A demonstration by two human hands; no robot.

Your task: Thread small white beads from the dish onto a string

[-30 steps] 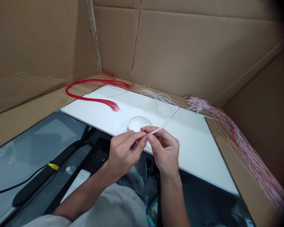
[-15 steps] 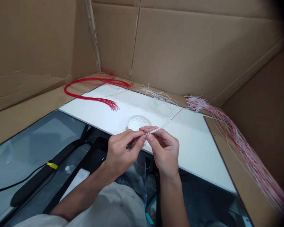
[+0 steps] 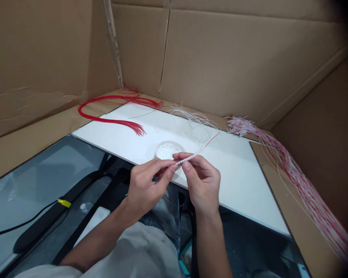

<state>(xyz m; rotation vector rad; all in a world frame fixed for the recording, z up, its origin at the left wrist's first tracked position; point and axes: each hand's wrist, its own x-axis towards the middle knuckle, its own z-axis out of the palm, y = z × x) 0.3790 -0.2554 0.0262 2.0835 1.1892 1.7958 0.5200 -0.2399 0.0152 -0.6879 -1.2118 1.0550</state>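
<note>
A string of small white beads (image 3: 188, 158) runs between my two hands above the front edge of the white board. Its far end shows a red and white cord tip pointing up and right. My left hand (image 3: 149, 183) pinches the near end between thumb and forefinger. Closed on the strand's middle is my right hand (image 3: 204, 183), its thumb on top and its fingers behind. Just beyond my fingertips stands a shallow round dish (image 3: 169, 150) of small white pieces, its near side partly hidden by my hands.
A bent bundle of red cords (image 3: 104, 120) lies on the white board (image 3: 237, 173) at left. Loose white cords (image 3: 197, 117) lie at the back. A long red and white cord bundle (image 3: 295, 173) runs down the right side. Cardboard walls (image 3: 220, 58) enclose the area.
The beaded strand has shifted slightly left and down. My left hand has moved a little left, so more beads show between the two pinching grips.
</note>
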